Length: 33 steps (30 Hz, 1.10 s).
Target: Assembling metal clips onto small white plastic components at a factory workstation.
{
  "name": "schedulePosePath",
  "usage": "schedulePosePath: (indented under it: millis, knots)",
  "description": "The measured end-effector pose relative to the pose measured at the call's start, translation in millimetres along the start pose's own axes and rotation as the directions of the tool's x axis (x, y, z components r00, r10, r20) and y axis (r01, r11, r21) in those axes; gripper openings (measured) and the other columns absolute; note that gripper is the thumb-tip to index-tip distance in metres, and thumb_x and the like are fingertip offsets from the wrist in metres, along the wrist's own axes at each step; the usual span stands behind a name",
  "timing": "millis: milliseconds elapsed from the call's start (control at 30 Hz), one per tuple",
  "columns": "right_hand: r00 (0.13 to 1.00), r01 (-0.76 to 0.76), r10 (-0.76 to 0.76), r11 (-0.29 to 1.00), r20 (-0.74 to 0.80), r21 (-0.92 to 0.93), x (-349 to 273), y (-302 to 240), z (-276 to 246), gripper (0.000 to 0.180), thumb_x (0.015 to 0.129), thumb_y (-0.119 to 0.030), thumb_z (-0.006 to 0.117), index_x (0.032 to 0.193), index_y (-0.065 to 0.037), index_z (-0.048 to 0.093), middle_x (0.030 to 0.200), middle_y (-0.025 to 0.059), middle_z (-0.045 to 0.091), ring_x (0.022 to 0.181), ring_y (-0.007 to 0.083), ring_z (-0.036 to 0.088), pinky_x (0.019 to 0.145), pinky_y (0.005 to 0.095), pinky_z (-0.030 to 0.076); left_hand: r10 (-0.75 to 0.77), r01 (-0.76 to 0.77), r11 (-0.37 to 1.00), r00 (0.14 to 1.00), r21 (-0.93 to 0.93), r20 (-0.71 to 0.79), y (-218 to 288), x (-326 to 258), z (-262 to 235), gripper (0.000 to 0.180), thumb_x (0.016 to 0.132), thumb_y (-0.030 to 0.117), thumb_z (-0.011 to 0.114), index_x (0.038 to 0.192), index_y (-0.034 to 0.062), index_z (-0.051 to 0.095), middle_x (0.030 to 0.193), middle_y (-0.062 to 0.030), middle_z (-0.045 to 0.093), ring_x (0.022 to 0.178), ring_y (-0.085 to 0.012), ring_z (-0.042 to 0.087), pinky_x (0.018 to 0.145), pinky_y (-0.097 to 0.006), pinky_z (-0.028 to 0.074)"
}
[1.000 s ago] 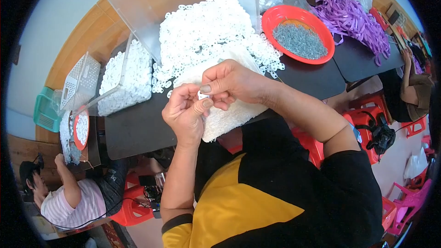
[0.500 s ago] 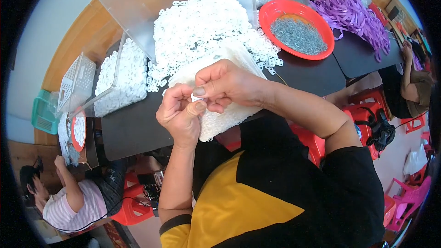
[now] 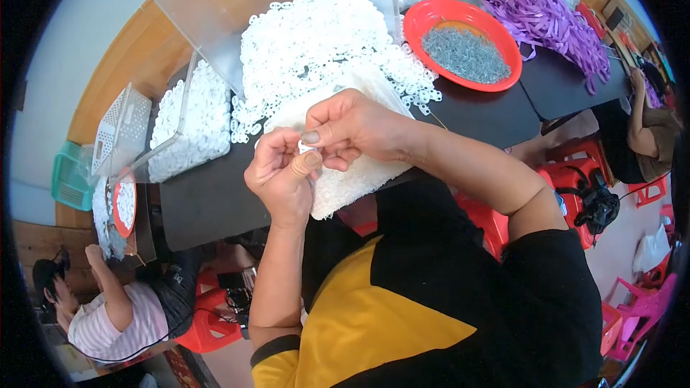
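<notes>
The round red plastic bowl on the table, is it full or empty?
Partly full. The round red plastic bowl holds a flat heap of small grey metal pieces across its bottom, with red rim showing all around.

I see from one head-worn fisheye camera, looking steeply down and forward over the wearer's chest; the hands sit close beneath it, the dark surface [image 3: 215, 201] just beyond, edges bending.
</notes>
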State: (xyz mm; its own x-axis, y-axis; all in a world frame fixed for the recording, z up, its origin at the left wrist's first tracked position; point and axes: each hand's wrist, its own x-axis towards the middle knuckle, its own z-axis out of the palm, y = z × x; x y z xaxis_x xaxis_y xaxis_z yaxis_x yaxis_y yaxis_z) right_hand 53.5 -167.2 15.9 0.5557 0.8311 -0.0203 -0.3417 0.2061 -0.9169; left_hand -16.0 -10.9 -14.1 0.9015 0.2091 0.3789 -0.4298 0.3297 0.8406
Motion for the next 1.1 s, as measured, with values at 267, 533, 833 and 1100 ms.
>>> schedulePosePath:
  millis: [267, 533, 833, 1100]
  knots:
    - [1.000, 0.011, -0.010, 1.000, 0.021, -0.017, 0.5, -3.3, 3.9, 0.023, 0.091, -0.022, 0.062, 0.078, -0.003, 0.059, 0.067, 0.0051, 0.060, 0.052, 0.0063, 0.051, 0.045, 0.0180, 0.031, -0.010, 0.010, 1.000, 1.000, 0.013, 0.006, 3.5, 5.6, 1.1, 0.024, 0.075, 0.001, 0.077, 0.091, -0.0034, 0.059, 0.075, -0.0077, 0.062, 0.054, -0.0110, 0.054, 0.048, -0.021, 0.043]
    - [0.999, 0.031, -0.032, 0.999, -0.027, -0.031, 7.2, -5.2, -0.6, 0.024, 0.093, -0.024, 0.058, 0.080, -0.004, 0.061, 0.064, 0.0040, 0.059, 0.053, 0.0073, 0.053, 0.046, 0.0196, 0.033, 0.111, -0.109, 0.992, 0.994, 0.068, -0.025, -0.1, 7.0, 6.5, 0.025, 0.075, -0.002, 0.077, 0.094, -0.0013, 0.061, 0.085, -0.0052, 0.061, 0.065, -0.0091, 0.055, 0.052, -0.021, 0.044]
    - [0.930, 0.233, -0.335, 0.858, -0.155, -0.458, -10.7, -28.2, 15.5, 0.021, 0.094, -0.025, 0.059, 0.089, -0.005, 0.064, 0.064, -0.0028, 0.058, 0.061, 0.0038, 0.053, 0.055, 0.0194, 0.036, 0.571, -0.402, 0.753, 0.793, 0.520, -0.213, 143.2, 88.8, -40.7, 0.011, 0.081, -0.002, 0.066, 0.088, -0.0075, 0.059, 0.074, -0.0107, 0.060, 0.055, -0.0120, 0.053, 0.044, -0.021, 0.039]
    - [0.688, 0.438, -0.722, 0.339, 0.068, -0.833, -10.1, -27.4, 44.7, 0.017, 0.087, -0.018, 0.065, 0.095, -0.003, 0.063, 0.080, 0.0053, 0.062, 0.075, 0.0133, 0.060, 0.065, 0.0243, 0.047, 0.675, -0.220, -0.409, 0.580, 0.886, 0.456, 147.0, 137.7, -65.5, 0.028, 0.078, 0.004, 0.071, 0.104, -0.0040, 0.063, 0.078, -0.0091, 0.064, 0.069, -0.0157, 0.062, 0.061, -0.025, 0.050]
